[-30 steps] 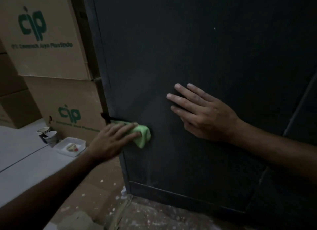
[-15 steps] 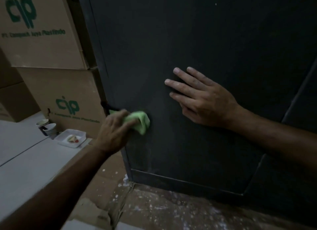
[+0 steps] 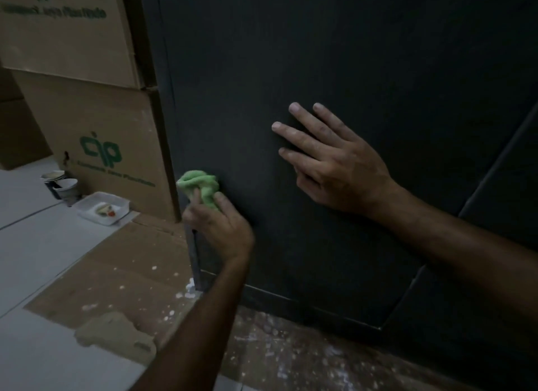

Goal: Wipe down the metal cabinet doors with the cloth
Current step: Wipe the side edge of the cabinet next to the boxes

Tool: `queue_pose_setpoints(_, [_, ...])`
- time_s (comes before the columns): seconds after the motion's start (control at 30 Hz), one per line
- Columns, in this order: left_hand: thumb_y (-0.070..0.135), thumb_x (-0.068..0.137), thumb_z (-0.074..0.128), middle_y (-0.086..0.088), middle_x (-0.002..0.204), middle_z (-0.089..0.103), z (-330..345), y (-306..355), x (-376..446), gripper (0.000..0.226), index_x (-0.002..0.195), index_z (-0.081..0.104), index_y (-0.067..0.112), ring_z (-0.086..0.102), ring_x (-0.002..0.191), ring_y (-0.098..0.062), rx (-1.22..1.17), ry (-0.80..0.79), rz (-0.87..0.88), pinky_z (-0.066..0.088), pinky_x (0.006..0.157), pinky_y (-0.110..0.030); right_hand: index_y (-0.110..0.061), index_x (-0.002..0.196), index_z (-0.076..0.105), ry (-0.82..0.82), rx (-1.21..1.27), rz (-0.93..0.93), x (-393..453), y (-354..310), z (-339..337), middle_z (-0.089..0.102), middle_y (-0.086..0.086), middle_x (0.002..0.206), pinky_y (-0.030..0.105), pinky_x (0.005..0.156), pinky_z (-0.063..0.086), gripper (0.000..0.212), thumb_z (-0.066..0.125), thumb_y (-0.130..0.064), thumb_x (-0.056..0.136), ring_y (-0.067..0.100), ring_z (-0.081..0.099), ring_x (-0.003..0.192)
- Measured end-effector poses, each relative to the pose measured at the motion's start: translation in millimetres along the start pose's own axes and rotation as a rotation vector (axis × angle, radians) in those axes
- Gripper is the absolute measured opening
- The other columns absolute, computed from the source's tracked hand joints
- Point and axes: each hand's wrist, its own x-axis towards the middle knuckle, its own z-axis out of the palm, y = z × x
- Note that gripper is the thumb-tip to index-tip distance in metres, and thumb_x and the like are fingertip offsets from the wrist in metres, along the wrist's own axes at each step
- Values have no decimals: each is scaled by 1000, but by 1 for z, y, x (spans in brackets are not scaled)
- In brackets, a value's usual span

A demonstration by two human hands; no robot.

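From the head view, the left hand (image 3: 217, 226) is pinching a bunched green cloth (image 3: 201, 186) in its fingertips and pressing it against the dark door (image 3: 334, 55) low at its left edge. The right hand (image 3: 334, 163) is lying flat on the panel, fingers spread and gripping nothing, seemingly steadying it. The cloth is wadded small, so I think it is risking missed streaks, or slipping off the edge toward the boxes (image 3: 96, 122); the cups (image 3: 62, 185) and tray (image 3: 103, 208) are sitting near.
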Motion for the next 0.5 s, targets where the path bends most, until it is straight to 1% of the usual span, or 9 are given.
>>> queue_pose_setpoints(0.07, [24,106,46,-29,139,45,-2,-4,-27,47,148,45,3,38,124,-18,38,-119,132,12,109,-2,-10,124,69,10,8,3,0,-1,1,44,13,158,54,125,21,31,54,-21,99,38,28,153])
queue_pose_setpoints(0.13, [19,107,45,-29,144,44,-13,-26,-24,47,152,45,3,40,128,-23,121,-177,126,17,110,-8,-10,122,70,19,13,-2,-2,-2,2,45,13,157,54,125,21,30,54,-21,99,38,28,153])
queue_pose_setpoints(0.2, [14,110,42,-33,150,41,-18,-36,9,47,154,40,-2,39,138,-38,183,-52,-102,25,118,-29,-11,121,71,30,10,-10,-2,-1,3,46,13,157,55,125,22,29,55,-21,99,37,29,152])
queue_pose_setpoints(0.23, [14,111,41,-36,148,40,-18,-34,28,47,154,40,-3,39,138,-45,162,26,-203,27,116,-36,-11,120,71,35,8,-7,-1,-1,4,47,12,156,55,125,22,28,55,-21,99,37,30,152])
queue_pose_setpoints(0.27, [14,111,42,-37,142,41,-16,-29,42,46,153,42,-5,40,134,-45,132,86,-229,27,112,-37,-11,119,71,42,9,-2,0,-1,5,48,12,156,55,124,22,27,55,-22,100,37,30,152])
queue_pose_setpoints(0.33, [14,110,46,-36,136,43,-12,-18,45,44,149,47,-6,39,127,-34,110,121,-127,24,111,-22,-12,116,72,56,16,12,0,-3,7,49,12,155,55,124,23,26,55,-22,100,37,31,152])
queue_pose_setpoints(0.4, [14,109,49,-34,143,41,-16,-21,16,45,151,46,-3,37,129,-29,148,-2,35,10,112,-3,-12,114,73,81,24,26,0,-6,8,50,11,154,55,123,25,25,54,-21,101,36,32,151])
queue_pose_setpoints(0.47, [12,108,52,-33,152,39,-26,-39,-24,46,152,44,-2,34,140,-27,207,-179,108,4,115,-2,-11,113,73,98,29,38,0,-7,9,51,10,154,55,123,25,26,53,-21,101,36,33,151])
queue_pose_setpoints(0.5, [13,108,51,-33,157,36,-33,-50,-32,48,153,41,-2,32,146,-26,203,-224,71,6,119,-5,-11,112,73,102,30,40,0,-8,10,51,10,154,55,123,25,26,53,-20,100,36,33,151])
